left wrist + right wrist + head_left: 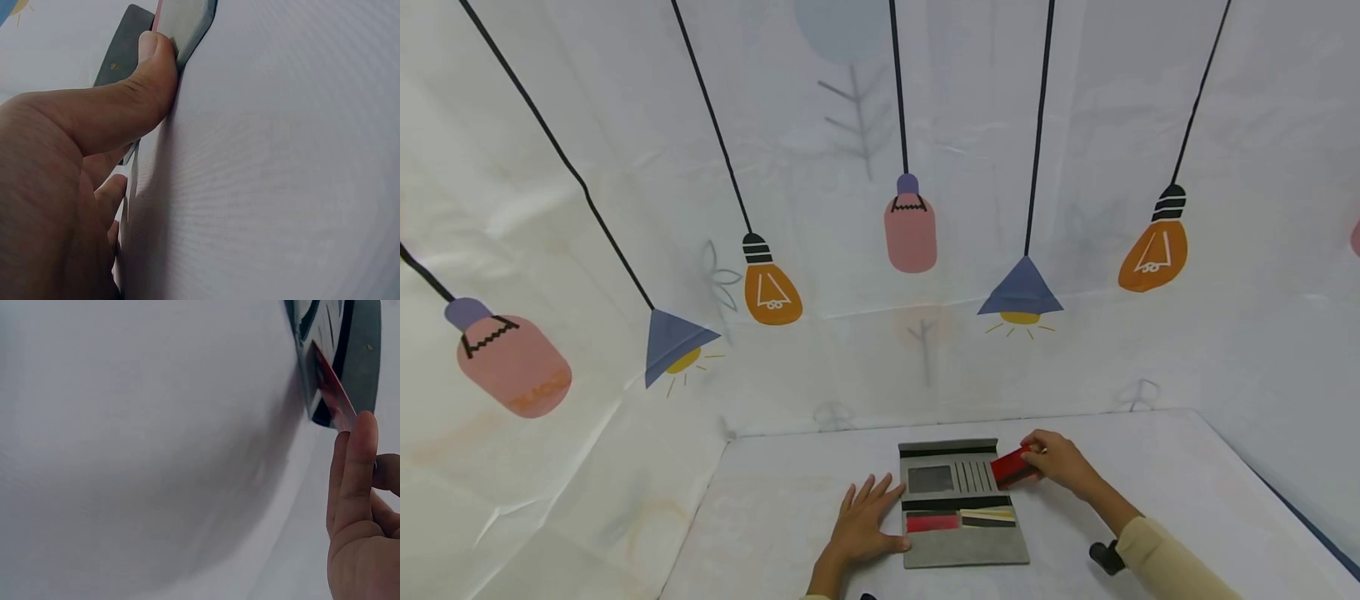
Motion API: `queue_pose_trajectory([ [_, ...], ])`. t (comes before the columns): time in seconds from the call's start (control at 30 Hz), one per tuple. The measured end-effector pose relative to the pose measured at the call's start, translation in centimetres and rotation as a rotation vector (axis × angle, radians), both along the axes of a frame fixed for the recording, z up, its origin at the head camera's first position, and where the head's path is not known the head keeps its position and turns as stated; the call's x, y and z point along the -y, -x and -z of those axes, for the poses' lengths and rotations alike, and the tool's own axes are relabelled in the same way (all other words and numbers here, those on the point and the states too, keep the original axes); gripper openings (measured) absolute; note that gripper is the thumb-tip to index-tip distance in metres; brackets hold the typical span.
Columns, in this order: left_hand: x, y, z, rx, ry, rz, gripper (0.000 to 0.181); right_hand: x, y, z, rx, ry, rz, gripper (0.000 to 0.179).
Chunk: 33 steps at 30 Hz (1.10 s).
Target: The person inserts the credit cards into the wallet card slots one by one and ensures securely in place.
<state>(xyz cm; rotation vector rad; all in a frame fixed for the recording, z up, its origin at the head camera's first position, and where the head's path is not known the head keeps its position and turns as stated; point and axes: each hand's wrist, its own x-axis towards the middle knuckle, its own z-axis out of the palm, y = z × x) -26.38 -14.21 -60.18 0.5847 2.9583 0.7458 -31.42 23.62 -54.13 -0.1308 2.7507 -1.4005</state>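
A grey wallet (966, 548) lies unfolded on the white table, with card slots and a clear window in its upper half. A red card and a yellow-and-black card sit in the pockets of its lower half. My right hand (1063, 463) pinches another red card (1012, 468) at the wallet's upper right edge, by the slots. In the right wrist view this red card (334, 394) slants from the fingertips to the wallet. My left hand (863, 529) has its fingers spread on the table, its thumb and index fingertip touching the wallet's left edge. The left wrist view shows the thumb (156, 69) against the wallet's edge.
The white tabletop (790, 492) spreads around the wallet. Behind it rises a white sheet wall (865, 367) printed with hanging lamps and bulbs. A small black object (1107, 557) is beside the right wrist at the sleeve.
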Motion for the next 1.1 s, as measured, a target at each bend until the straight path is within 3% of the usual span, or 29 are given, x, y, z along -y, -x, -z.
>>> queue_pose_trajectory([
  [0.27, 0.1, -0.1, 0.3, -0.024, 0.003, 0.015, 0.091, -0.6, -0.2, 1.1, 0.002, -0.014, 0.027, 0.023],
  [0.53, -0.1, -0.1, 0.4, -0.01, -0.008, 0.011, 0.09, 1.1, -0.2, -0.9, -0.086, -0.082, -0.025, 0.019],
  [0.67, -0.2, -0.2, 0.4, -0.006, -0.009, 0.009, 0.089, 1.4, -0.2, -1.2, -0.073, -0.103, -0.021, 0.02],
  [0.87, -0.1, -0.1, 0.3, -0.009, -0.007, 0.006, 0.09, 0.2, 0.0, 0.1, 0.001, -0.001, 0.035, 0.021],
  [1.1, 0.2, 0.2, 0.2, -0.017, 0.014, 0.008, 0.09, -0.9, 0.0, 1.7, 0.049, 0.009, 0.054, 0.021],
])
